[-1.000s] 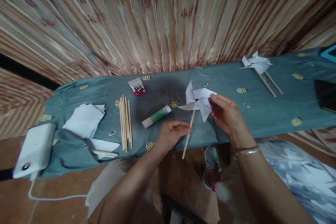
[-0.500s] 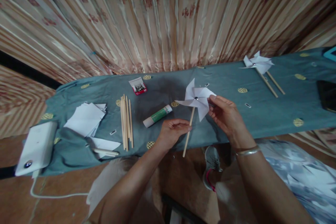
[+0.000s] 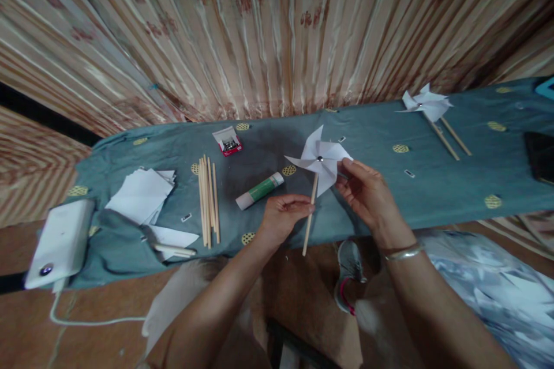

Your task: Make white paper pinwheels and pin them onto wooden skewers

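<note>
- A white paper pinwheel [image 3: 326, 168] turns slightly clockwise, as the wearer sees it, above the near edge of a cloth-covered table [image 3: 268, 150]; half a second earlier its lowest blade pointed farther right.
- The left hand [image 3: 282, 216] pinches the pinwheel's wooden stick [image 3: 309, 230] between thumb and fingers, closed with no gap; the stick stands a little more upright than before, its lower end reaching past the table's near edge.
- The right hand [image 3: 367, 191] has shifted a little left along with the blades. Its thumb and forefinger are nearly together at the rightmost blade; whether they pinch the paper or merely nudge it cannot be told.
- The turn suggests that the round metal pin [image 3: 319, 159] fastens the blades to the stick while leaving them free to move.
- Unmoved by the far edge, toward the right end, lie another pinwheel head [image 3: 434, 108] and two sticks [image 3: 450, 137].
- Left of the hands sit a green-and-white glue stick [image 3: 259, 191], an open red box [image 3: 231, 149] of metal pins and a row of loose sticks [image 3: 206, 204]; white paper sheets [image 3: 138, 196] are stacked toward the left end.
</note>
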`<act>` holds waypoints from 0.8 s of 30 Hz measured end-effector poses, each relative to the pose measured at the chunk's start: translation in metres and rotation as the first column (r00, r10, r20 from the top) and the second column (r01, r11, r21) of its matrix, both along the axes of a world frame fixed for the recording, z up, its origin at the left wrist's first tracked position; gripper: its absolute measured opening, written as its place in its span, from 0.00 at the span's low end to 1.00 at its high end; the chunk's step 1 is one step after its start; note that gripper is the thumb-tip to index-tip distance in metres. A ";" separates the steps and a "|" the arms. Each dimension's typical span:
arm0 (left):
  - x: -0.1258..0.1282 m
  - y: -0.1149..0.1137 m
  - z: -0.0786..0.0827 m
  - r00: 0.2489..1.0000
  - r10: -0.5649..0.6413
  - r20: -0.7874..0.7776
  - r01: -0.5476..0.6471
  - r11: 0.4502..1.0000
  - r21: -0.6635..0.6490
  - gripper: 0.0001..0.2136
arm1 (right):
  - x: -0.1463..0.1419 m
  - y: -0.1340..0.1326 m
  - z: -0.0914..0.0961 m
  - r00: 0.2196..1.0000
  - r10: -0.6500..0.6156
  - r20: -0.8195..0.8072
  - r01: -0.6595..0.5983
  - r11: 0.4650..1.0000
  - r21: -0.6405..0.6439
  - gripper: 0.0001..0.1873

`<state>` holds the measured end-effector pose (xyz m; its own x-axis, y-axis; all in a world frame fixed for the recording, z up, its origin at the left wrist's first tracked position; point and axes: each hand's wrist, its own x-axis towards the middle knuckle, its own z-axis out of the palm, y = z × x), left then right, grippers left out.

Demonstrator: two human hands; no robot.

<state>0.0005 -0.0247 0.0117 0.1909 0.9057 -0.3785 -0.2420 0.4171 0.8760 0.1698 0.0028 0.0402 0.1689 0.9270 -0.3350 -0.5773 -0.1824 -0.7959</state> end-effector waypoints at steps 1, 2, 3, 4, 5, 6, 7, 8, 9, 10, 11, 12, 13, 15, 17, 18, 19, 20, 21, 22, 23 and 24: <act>0.000 0.000 -0.001 1.000 0.006 -0.006 -0.006 1.000 0.013 0.13 | -0.001 0.000 -0.001 1.000 -0.004 -0.008 0.004 1.000 0.005 0.14; 0.000 0.000 -0.002 1.000 0.011 -0.011 -0.011 1.000 0.026 0.13 | -0.003 -0.001 -0.002 1.000 -0.007 -0.014 0.007 1.000 0.011 0.13; 0.000 0.000 -0.004 1.000 0.015 -0.015 -0.014 0.999 0.038 0.13 | -0.004 -0.001 -0.002 1.000 -0.008 -0.018 0.008 1.000 0.017 0.11; 0.000 0.000 -0.005 1.000 0.018 -0.018 -0.017 0.999 0.046 0.14 | -0.005 -0.002 -0.003 1.000 -0.007 -0.023 0.008 1.000 0.024 0.10; 0.000 0.000 -0.005 1.000 0.020 -0.020 -0.019 0.999 0.051 0.14 | -0.006 -0.002 -0.004 1.000 -0.003 -0.028 0.004 1.000 0.028 0.09; 0.000 0.001 -0.006 1.000 0.022 -0.022 -0.021 0.998 0.054 0.14 | -0.006 -0.002 -0.005 0.999 0.002 -0.033 -0.001 0.999 0.032 0.08; 0.000 0.001 -0.006 0.999 0.024 -0.023 -0.023 0.998 0.054 0.14 | -0.007 -0.002 -0.006 0.999 0.006 -0.038 -0.005 0.999 0.035 0.08; 0.000 0.001 -0.006 0.999 0.025 -0.024 -0.023 0.998 0.054 0.14 | -0.007 -0.002 -0.007 0.999 0.011 -0.041 -0.010 0.999 0.037 0.08; 0.000 0.001 -0.006 0.999 0.025 -0.025 -0.024 0.998 0.054 0.15 | -0.007 -0.002 -0.007 0.999 0.019 -0.042 -0.018 0.999 0.036 0.09; 0.000 0.001 -0.006 0.999 0.025 -0.025 -0.023 0.998 0.053 0.15 | -0.007 -0.002 -0.007 0.999 0.027 -0.040 -0.026 0.999 0.033 0.10; 0.000 0.001 -0.006 0.999 0.025 -0.025 -0.023 0.998 0.052 0.15 | -0.007 -0.002 -0.007 0.999 0.036 -0.037 -0.035 0.999 0.026 0.11; 0.000 0.001 -0.006 0.999 0.025 -0.023 -0.024 0.998 0.051 0.15 | -0.008 -0.002 -0.007 0.999 0.044 -0.032 -0.043 0.999 0.017 0.13; 0.000 0.001 -0.006 0.999 0.026 -0.020 -0.025 0.998 0.050 0.15 | -0.008 -0.002 -0.007 0.998 0.053 -0.026 -0.053 0.999 0.009 0.14; 0.000 0.001 -0.006 1.000 0.028 -0.012 -0.027 0.998 0.050 0.15 | -0.008 -0.003 -0.006 0.998 0.067 -0.012 -0.067 0.998 -0.006 0.17; 0.000 0.001 -0.005 1.000 0.029 -0.007 -0.028 0.998 0.050 0.15 | -0.009 -0.003 -0.006 0.997 0.075 -0.003 -0.075 0.997 -0.012 0.18; 0.000 0.000 -0.005 1.000 0.028 -0.006 -0.027 0.998 0.050 0.15 | -0.009 -0.003 -0.006 0.997 0.077 0.000 -0.077 0.997 -0.012 0.18; 0.000 0.000 -0.005 1.000 0.026 -0.007 -0.025 0.998 0.050 0.15 | -0.009 -0.003 -0.006 0.997 0.079 0.001 -0.079 0.997 -0.010 0.18; 0.000 0.000 -0.005 1.000 0.022 -0.008 -0.022 0.999 0.050 0.15 | -0.009 -0.003 -0.006 0.997 0.080 0.002 -0.080 0.997 -0.006 0.17; 0.000 0.000 -0.005 1.000 0.019 -0.009 -0.018 0.999 0.050 0.15 | -0.009 -0.003 -0.006 0.996 0.085 0.002 -0.085 0.996 -0.003 0.17; 0.000 0.000 -0.005 1.000 0.015 -0.010 -0.014 0.999 0.050 0.15 | -0.009 -0.003 -0.007 0.996 0.091 0.002 -0.091 0.996 0.000 0.17; 0.000 0.000 -0.005 1.000 0.013 -0.010 -0.012 0.999 0.050 0.15 | -0.009 -0.003 -0.007 0.995 0.096 0.002 -0.096 0.995 0.001 0.16; 0.000 0.000 -0.005 1.000 0.012 -0.011 -0.011 0.999 0.050 0.15 | -0.010 -0.003 -0.008 0.995 0.101 0.002 -0.101 0.995 0.001 0.16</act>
